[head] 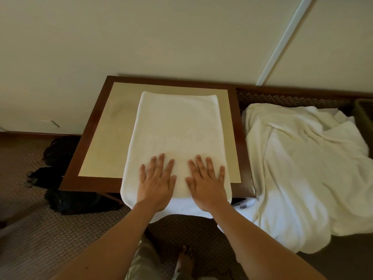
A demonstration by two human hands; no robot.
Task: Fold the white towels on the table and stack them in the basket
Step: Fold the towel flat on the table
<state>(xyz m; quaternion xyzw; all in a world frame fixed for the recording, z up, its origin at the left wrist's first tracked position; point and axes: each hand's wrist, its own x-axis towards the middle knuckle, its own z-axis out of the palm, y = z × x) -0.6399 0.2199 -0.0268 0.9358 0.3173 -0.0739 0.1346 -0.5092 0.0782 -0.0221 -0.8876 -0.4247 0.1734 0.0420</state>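
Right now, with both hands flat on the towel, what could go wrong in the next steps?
The towel hangs over the near edge of the table, under the left hand and right hand. If the hands lift, it might slide toward the floor. The pile of unfolded towels lies loose to the right, so pulling one could drag others. The basket is barely in view at the far right, so a carried fold may loosen.
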